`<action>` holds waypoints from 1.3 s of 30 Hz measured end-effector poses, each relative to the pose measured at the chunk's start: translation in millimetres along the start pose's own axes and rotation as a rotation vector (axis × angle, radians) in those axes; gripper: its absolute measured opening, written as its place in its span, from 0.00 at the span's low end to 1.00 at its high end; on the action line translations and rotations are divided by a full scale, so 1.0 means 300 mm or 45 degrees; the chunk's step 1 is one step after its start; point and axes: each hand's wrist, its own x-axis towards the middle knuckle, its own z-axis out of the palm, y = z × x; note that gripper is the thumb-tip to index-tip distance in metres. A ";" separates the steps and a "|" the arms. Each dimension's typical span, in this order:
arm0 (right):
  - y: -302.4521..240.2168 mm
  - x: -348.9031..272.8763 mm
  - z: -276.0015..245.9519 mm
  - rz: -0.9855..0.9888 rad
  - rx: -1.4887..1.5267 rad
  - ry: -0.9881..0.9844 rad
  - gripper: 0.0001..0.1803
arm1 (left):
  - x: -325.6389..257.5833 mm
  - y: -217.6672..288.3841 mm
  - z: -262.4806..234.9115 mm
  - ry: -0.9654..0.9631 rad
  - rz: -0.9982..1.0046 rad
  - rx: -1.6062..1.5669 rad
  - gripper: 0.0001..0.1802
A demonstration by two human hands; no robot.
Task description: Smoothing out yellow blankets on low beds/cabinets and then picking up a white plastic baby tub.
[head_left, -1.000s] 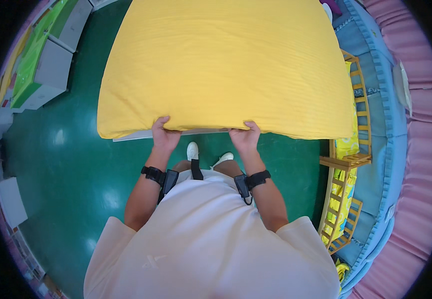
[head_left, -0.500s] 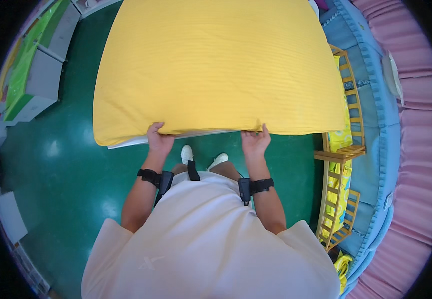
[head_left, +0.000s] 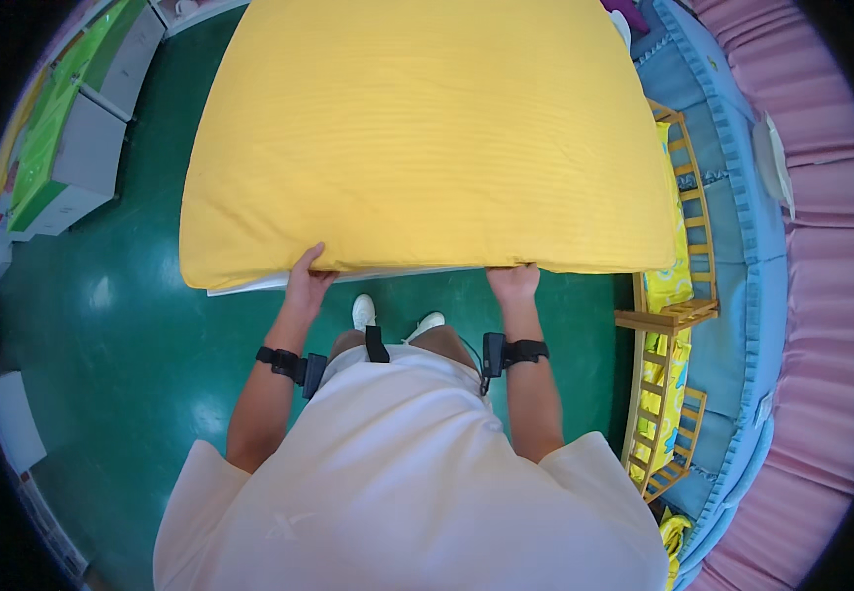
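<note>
A yellow fitted sheet (head_left: 427, 138) with fine ribbing covers a mattress ahead of me, its near edge hanging over the front. Beneath that edge a strip of white (head_left: 249, 284) shows toward the left. My left hand (head_left: 308, 284) grips the sheet's near edge, thumb on top and fingers curled underneath. Farther right along the same edge, my right hand (head_left: 513, 283) has its fingers tucked under the yellow fabric, so the fingertips are hidden. Faint wrinkles run across the sheet near the left corner.
Small wooden cots (head_left: 668, 320) with yellow patterned bedding stand close on the right, beside blue padded covering (head_left: 732, 217) and pink curtain fabric (head_left: 831, 295). Green-and-white cabinets (head_left: 77, 148) stand at the left. The floor (head_left: 141, 364) is glossy green.
My right hand has turned and its raised fingers have slipped under the sheet's edge. The left hand stays at the edge, and the near edge on the right sits slightly lower.
</note>
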 end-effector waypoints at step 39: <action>-0.867 0.015 -0.274 -0.634 -0.434 0.250 0.19 | -0.139 -0.529 0.860 -0.271 0.126 2.174 0.18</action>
